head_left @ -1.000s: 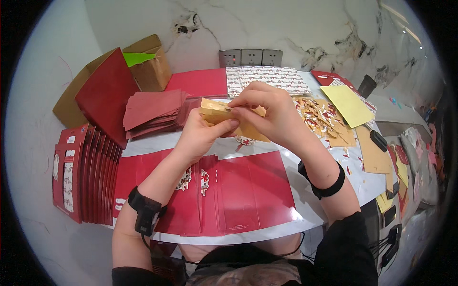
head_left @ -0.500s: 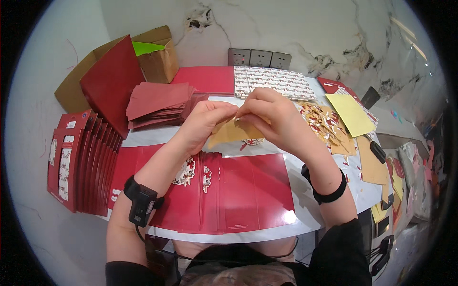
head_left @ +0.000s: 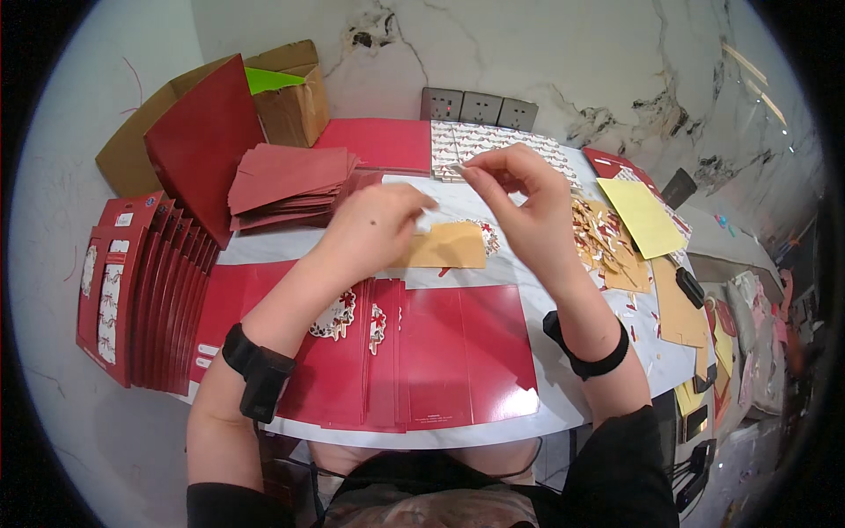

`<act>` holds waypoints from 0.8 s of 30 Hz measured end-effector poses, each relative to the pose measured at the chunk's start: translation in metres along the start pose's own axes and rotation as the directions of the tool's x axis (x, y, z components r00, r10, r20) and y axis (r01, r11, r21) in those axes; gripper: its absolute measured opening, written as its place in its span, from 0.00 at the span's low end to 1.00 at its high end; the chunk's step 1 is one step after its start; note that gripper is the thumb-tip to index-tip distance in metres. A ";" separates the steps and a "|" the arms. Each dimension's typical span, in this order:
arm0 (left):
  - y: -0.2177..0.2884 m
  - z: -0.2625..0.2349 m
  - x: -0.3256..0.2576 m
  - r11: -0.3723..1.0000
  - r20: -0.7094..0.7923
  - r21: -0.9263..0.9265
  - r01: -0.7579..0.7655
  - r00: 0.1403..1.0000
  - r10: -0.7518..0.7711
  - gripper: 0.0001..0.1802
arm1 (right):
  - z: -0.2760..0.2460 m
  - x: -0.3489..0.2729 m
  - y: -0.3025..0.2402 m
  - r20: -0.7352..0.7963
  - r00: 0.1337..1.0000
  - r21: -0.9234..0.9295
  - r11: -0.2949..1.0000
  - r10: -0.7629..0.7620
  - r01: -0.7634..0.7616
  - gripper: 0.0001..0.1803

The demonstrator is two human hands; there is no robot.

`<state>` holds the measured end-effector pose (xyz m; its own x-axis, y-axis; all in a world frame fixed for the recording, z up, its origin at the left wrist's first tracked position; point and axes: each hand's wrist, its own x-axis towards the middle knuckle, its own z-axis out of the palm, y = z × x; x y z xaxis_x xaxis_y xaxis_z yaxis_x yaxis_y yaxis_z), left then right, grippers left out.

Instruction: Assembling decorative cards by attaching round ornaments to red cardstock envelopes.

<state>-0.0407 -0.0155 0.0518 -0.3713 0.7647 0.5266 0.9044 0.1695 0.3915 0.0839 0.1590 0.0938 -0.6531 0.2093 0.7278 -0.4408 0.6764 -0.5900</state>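
My left hand [head_left: 374,227] is closed, its fingers curled over the left end of a tan paper sheet [head_left: 453,245]. To the right and higher, my right hand [head_left: 526,189] pinches a small whitish piece [head_left: 458,169] between thumb and fingertips. Partly behind the sheet's right end lies a white cut-out with red decoration [head_left: 488,236]. Below my hands, a red folded card sleeve [head_left: 471,352] lies flat beside other red sheets. On these rest a wreath-like cut-out [head_left: 334,319] and a narrower one [head_left: 378,327].
Red folders [head_left: 145,299] stand in a row at left, near a stack of dark red envelopes [head_left: 290,189] and a cardboard box [head_left: 304,106]. Patterned sheets [head_left: 502,145] lie at the back. Small scraps [head_left: 598,238] pile up at right, by a yellow sheet [head_left: 642,218].
My hands have drawn apart. The right hand has moved right, away from the tan sheet, with the small whitish piece; the sheet stays at my left hand, lying flatter.
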 end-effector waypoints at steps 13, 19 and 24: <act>0.019 0.009 -0.010 0.999 0.233 0.009 -0.035 0.972 0.032 0.08 | 0.010 -0.006 -0.007 0.430 0.705 -0.187 0.708 -0.565 0.681 0.13; 0.014 0.016 -0.014 0.981 0.111 -0.076 -0.177 0.976 0.185 0.11 | -0.008 0.004 -0.018 0.473 0.758 -0.071 0.838 -0.450 0.541 0.13; 0.021 0.012 -0.009 0.996 0.250 -0.090 -0.016 0.967 0.038 0.11 | -0.015 0.004 -0.005 0.514 0.779 -0.096 0.878 -0.359 0.469 0.09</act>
<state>-0.0153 -0.0116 0.0461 -0.2724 0.9018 0.3355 0.8876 0.1009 0.4495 0.0925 0.1672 0.1051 -0.6669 -0.4434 0.5989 -0.6341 0.7598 -0.1436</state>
